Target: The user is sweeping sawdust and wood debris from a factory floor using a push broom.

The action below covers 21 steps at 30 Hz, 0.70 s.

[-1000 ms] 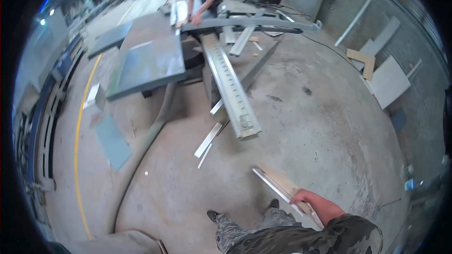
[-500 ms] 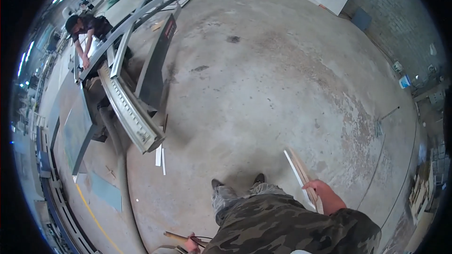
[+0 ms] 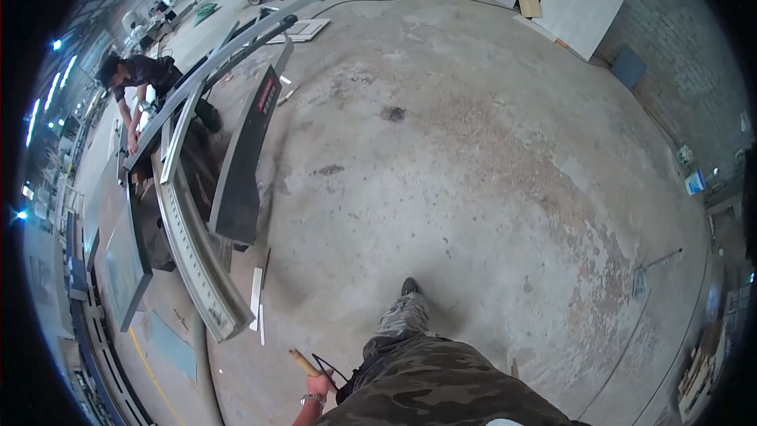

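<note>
Although the right hand is out of view, the left hand grips a tan stick.
Head view: stick left of the camouflage shirt, above the floor; probably light, stiff, best held around its shaft. Left fingers: clamped on its near end, beside a black loop. Right fingers: state cannot be told.

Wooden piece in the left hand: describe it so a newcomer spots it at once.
Find the camouflage top at the bottom edge, then look left to the left hand. The short tan wooden piece juts up and leftward from that hand. Its tan colour sets it apart from the black loop beside it and the white strips on the floor.
</note>
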### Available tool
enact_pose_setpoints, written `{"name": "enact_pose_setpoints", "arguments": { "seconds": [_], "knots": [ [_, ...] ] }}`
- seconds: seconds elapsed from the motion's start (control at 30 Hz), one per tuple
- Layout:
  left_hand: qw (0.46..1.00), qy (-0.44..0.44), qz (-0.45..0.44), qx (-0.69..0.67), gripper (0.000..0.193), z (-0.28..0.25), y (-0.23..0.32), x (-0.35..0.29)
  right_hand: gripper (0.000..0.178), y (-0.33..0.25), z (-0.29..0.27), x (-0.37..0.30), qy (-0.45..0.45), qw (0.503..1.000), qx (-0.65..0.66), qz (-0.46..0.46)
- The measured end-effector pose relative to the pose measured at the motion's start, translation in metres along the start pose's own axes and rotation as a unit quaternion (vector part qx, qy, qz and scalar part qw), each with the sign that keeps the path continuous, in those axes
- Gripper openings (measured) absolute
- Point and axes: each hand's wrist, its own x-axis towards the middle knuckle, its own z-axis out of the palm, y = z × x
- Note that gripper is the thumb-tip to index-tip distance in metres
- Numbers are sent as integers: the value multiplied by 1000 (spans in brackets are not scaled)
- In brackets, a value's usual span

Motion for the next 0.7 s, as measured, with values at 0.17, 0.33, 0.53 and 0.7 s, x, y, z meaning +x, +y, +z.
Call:
{"name": "enact_pose_setpoints", "arguments": {
  "seconds": [0.17, 0.33, 0.53, 0.7],
  "knots": [
    [1000, -17, 23, 0, 24, 84, 175, 26, 29, -23, -47, 68, 3, 995, 70, 77],
    [999, -18, 33, -19, 25, 175, 328, 71, 27, -144, -117, 235, 39, 996, 77, -11],
    [998, -27, 63, 16, 28, 299, 433, 92, 25, -266, -260, 339, 85, 983, 11, -161],
    [991, -14, 42, 128, 36, 406, 521, 66, 25, -367, -387, 443, -31, 968, 235, -87]
  ]
}}
